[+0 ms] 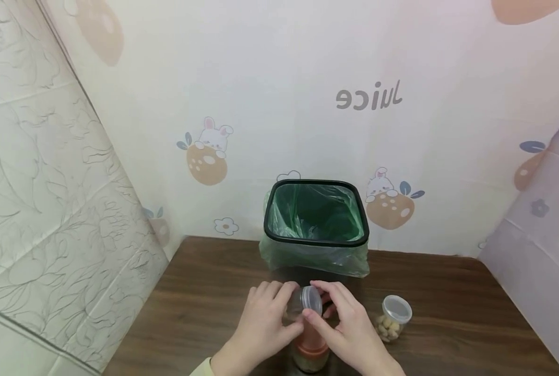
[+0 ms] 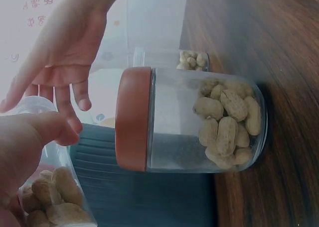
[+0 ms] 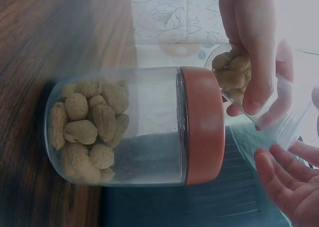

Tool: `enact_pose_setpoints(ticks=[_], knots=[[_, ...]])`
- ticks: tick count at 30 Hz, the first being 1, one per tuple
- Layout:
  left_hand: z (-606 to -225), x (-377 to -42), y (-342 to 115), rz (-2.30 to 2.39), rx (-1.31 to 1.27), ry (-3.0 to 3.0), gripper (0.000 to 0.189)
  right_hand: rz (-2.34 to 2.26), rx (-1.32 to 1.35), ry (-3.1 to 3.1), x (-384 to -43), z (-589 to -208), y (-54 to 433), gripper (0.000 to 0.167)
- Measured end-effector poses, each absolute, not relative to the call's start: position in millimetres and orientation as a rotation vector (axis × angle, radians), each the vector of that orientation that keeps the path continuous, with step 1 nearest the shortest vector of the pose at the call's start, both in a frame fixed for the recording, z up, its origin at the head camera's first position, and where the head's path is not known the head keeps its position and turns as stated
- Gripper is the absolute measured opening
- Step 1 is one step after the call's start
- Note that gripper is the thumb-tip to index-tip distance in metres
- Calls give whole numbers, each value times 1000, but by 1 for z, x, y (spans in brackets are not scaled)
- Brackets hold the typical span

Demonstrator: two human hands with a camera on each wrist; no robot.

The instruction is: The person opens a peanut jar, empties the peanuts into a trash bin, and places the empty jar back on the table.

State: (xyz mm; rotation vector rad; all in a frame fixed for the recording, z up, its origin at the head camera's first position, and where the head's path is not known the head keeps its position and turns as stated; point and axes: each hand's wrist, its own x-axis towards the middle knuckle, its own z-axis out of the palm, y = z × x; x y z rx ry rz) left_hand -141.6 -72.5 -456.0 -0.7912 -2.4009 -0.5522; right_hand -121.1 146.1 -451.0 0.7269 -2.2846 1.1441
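My left hand [image 1: 262, 318] grips a small clear plastic jar [image 2: 59, 162] of unshelled peanuts [image 3: 232, 77], held tilted on its side. The jar's clear lid [image 1: 312, 299] points toward my right hand [image 1: 349, 326], whose thumb and fingertips close round its rim. Just below both hands, a larger glass jar [image 2: 172, 132] stands upright on the table, with peanuts in its lower part. A reddish-brown lid [image 3: 204, 127] sits on top of it. To the right of my right hand stands another small clear-lidded jar [image 1: 393, 318] holding peanuts.
Behind the hands, a black-rimmed bin [image 1: 317, 242] lined with a green plastic bag [image 1: 307, 257] stands at the back of the dark wooden table [image 1: 204, 292]. A patterned cloth [image 1: 270, 104] hangs behind the table, with more cloth at both sides.
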Motion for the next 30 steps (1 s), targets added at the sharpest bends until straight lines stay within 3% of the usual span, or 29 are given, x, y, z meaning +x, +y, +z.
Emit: enact_pose_setpoints(ticks=[30], knots=[[-452,-150,-76,-507,-884,-2454,63,1170,843,-2245,-128,-446,153,54]])
